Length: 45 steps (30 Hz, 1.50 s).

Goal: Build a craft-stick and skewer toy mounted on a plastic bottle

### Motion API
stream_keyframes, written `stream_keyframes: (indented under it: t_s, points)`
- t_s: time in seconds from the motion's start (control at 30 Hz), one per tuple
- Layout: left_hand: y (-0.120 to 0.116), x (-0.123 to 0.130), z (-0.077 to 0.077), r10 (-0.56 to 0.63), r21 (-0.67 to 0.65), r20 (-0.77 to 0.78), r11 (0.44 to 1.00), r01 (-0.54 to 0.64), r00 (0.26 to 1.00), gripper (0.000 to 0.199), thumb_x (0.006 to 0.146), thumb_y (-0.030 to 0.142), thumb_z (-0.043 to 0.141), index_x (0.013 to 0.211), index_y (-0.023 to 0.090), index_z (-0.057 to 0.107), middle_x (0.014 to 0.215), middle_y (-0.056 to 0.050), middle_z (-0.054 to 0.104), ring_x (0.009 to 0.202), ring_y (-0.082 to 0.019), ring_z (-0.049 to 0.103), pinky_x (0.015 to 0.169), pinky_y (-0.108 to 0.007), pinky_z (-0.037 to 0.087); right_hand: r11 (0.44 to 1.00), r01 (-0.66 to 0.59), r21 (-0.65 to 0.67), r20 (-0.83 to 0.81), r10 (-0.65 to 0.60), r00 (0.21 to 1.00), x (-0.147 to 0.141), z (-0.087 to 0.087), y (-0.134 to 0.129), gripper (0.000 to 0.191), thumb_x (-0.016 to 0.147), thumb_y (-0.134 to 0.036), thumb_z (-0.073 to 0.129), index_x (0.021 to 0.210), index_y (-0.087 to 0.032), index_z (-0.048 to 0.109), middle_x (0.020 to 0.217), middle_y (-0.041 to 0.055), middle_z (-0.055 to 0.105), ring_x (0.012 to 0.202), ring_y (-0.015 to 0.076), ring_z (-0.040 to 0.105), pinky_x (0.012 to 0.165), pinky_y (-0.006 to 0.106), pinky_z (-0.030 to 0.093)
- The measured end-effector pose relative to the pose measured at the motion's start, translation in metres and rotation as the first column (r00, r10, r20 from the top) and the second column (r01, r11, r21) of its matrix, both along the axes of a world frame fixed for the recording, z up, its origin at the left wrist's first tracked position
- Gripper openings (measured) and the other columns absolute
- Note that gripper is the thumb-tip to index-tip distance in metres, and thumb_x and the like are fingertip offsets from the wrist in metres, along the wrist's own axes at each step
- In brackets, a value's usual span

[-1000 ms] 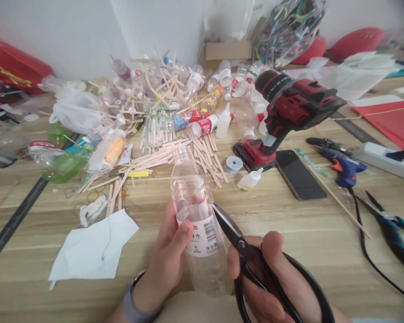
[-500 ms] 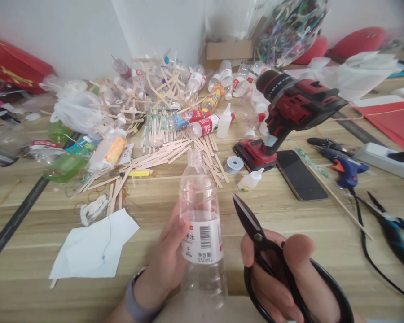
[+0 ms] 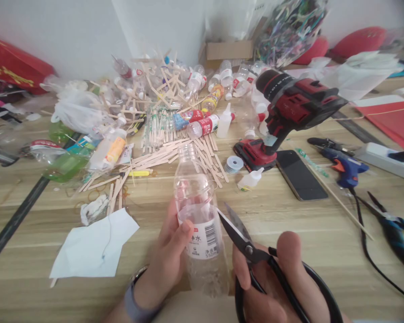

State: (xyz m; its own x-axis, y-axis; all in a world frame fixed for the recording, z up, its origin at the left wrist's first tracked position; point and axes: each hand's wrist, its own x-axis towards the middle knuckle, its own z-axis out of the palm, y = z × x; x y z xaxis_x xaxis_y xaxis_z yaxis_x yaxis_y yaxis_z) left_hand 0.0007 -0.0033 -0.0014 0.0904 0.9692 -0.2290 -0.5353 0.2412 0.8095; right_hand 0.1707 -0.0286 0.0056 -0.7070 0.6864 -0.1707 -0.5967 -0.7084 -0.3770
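A clear, capless plastic water bottle (image 3: 195, 184) with a white label stands nearly upright, tilted slightly left. My left hand (image 3: 170, 244) is wrapped round its left side, the thumb on the label. In my right hand (image 3: 272, 278) is a pair of black-handled scissors (image 3: 249, 249), with fingers and thumb around the handle loops. The scissor blades are parted and point up and left. One blade tip is at the bottle's right side by the label's top edge; whether it touches the plastic I cannot tell.
Beyond the bottle lie wooden craft sticks (image 3: 161, 154) and several plastic bottles. To the right are a red cordless drill (image 3: 296, 103), a phone (image 3: 301, 175), a blue glue gun (image 3: 346, 166) and pliers (image 3: 393, 224). White paper (image 3: 94, 246) lies at left.
The scissors have opened and moved left to the bottle's side. The bottle has tilted and shifted slightly left in my left hand.
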Motion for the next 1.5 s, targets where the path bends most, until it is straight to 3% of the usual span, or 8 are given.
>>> stream_keyframes:
  t_s: [0.4, 0.6, 0.83, 1.03, 1.2, 1.3, 1.37, 1.5]
  points:
    - [0.001, 0.001, 0.001, 0.016, 0.013, -0.003, 1.000, -0.016, 1.000, 0.063, 0.085, 0.044, 0.070, 0.144, 0.032, 0.048, 0.130, -0.006, 0.067, 0.113, -0.027, 0.064, 0.090, -0.035, 0.053, 0.998, 0.043, -0.046, -0.158, -0.049, 0.986, -0.001, -0.013, 0.000, 0.063, 0.090, -0.075, 0.039, 0.080, -0.015, 0.056, 0.035, -0.0130, 0.037, 0.021, 0.0007, 0.022, 0.029, 0.009, 0.023]
    - [-0.001, 0.001, -0.001, -0.024, -0.015, 0.057, 1.000, 0.025, 0.998, 0.068, 0.087, 0.047, 0.066, 0.148, 0.034, 0.040, 0.131, -0.007, 0.065, 0.078, -0.020, 0.068, 0.070, -0.032, 0.055, 0.997, 0.072, -0.039, -0.095, -0.076, 0.993, 0.000, -0.013, -0.002, 0.066, 0.088, -0.077, 0.039, 0.079, -0.014, 0.058, 0.034, -0.0118, 0.041, 0.023, 0.0007, 0.026, 0.031, 0.009, 0.024]
    - [0.000, 0.004, 0.006, -0.051, -0.092, 0.156, 0.994, 0.066, 0.986, 0.073, 0.082, 0.047, 0.072, 0.146, 0.027, 0.044, 0.114, -0.007, 0.072, 0.073, -0.018, 0.068, 0.066, -0.029, 0.055, 0.997, 0.057, 0.057, -0.046, -0.055, 0.997, 0.003, -0.009, 0.000, 0.070, 0.088, -0.075, 0.041, 0.084, -0.010, 0.066, 0.032, -0.0129, 0.034, 0.022, 0.0008, 0.027, 0.030, 0.009, 0.022]
    - [0.002, 0.005, 0.012, -0.084, -0.171, 0.164, 0.979, 0.113, 0.983, 0.051, 0.084, 0.047, 0.069, 0.126, 0.019, 0.064, 0.104, -0.009, 0.075, 0.076, -0.021, 0.070, 0.067, -0.029, 0.055, 0.990, 0.038, 0.133, 0.041, -0.044, 0.998, 0.009, -0.010, -0.002, 0.069, 0.085, -0.078, 0.042, 0.090, -0.013, 0.066, 0.036, -0.0137, 0.031, 0.024, 0.0004, 0.021, 0.029, 0.009, 0.022]
    - [0.005, 0.003, 0.017, -0.136, -0.238, 0.140, 0.957, 0.167, 0.981, 0.046, 0.078, 0.056, 0.070, 0.095, 0.014, 0.075, 0.081, -0.009, 0.076, 0.069, -0.020, 0.068, 0.062, -0.027, 0.053, 0.957, 0.023, 0.289, 0.280, -0.108, 0.954, 0.022, -0.008, 0.001, 0.078, 0.065, -0.090, 0.050, 0.092, -0.019, 0.066, 0.046, -0.0120, 0.033, 0.038, 0.0030, 0.027, 0.052, 0.020, 0.048]
    - [0.007, 0.002, 0.018, -0.156, -0.247, 0.140, 0.951, 0.187, 0.978, 0.052, 0.075, 0.059, 0.072, 0.098, 0.013, 0.075, 0.078, -0.009, 0.076, 0.066, -0.018, 0.067, 0.059, -0.025, 0.052, 0.847, -0.087, 0.525, 0.469, -0.202, 0.860, 0.034, -0.002, 0.010, 0.067, 0.076, -0.086, 0.047, 0.093, -0.024, 0.067, 0.049, -0.0080, 0.041, 0.043, 0.0089, 0.040, 0.064, 0.030, 0.053]
    - [0.008, 0.001, 0.016, -0.129, -0.245, 0.098, 0.958, 0.149, 0.987, 0.052, 0.075, 0.059, 0.073, 0.101, 0.014, 0.075, 0.085, -0.009, 0.076, 0.072, -0.019, 0.069, 0.062, -0.025, 0.053, 0.663, -0.199, 0.721, 0.642, -0.534, 0.550, 0.042, 0.005, 0.017, 0.060, 0.080, -0.079, 0.051, 0.096, -0.025, 0.069, 0.060, -0.0016, 0.055, 0.053, 0.0146, 0.053, 0.057, 0.028, 0.050]
    - [0.008, 0.001, 0.010, -0.096, -0.258, 0.070, 0.960, 0.111, 0.993, 0.051, 0.076, 0.059, 0.072, 0.105, 0.016, 0.073, 0.091, -0.008, 0.076, 0.072, -0.019, 0.070, 0.062, -0.026, 0.054, 0.291, -0.575, 0.765, 0.396, -0.916, 0.062, 0.044, 0.015, 0.024, 0.046, 0.090, -0.064, 0.052, 0.098, -0.020, 0.064, 0.060, -0.0023, 0.062, 0.045, 0.0120, 0.057, 0.043, 0.021, 0.044]
